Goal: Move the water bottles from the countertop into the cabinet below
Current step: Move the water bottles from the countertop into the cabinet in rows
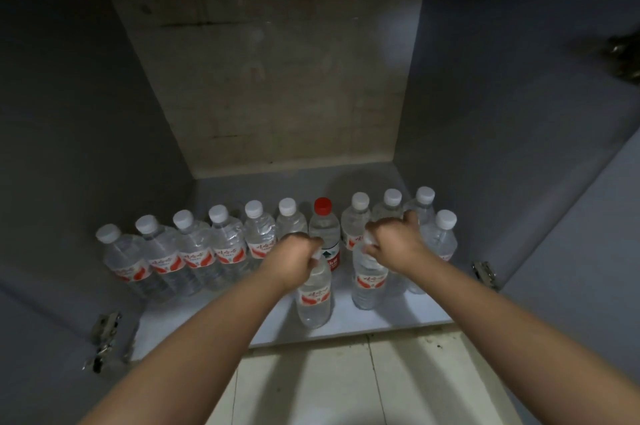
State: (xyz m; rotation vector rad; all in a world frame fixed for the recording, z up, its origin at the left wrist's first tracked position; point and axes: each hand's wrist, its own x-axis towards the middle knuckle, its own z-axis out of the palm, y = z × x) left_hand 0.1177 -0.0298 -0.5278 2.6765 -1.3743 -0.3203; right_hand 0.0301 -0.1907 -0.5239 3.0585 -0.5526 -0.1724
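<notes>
I look into the open cabinet (363, 324), whose floor holds a row of several clear water bottles with white caps and red-and-white labels (194, 251). One red-capped bottle (323, 227) stands in the row's middle. My left hand (294, 260) is closed around the top of a water bottle (314, 300) that stands on the floor in front of the row. My right hand (394, 237) grips the neck of another water bottle (367, 281), also upright near the front. Both caps are hidden under my fingers. The countertop's underside spans the top of the view.
Open cabinet doors flank the opening, with metal hinges at the lower left (105, 338), the right (485, 272) and the upper right (623, 57). The back wall is bare concrete (277, 78). Pale floor tiles (311, 383) lie below the cabinet's front edge.
</notes>
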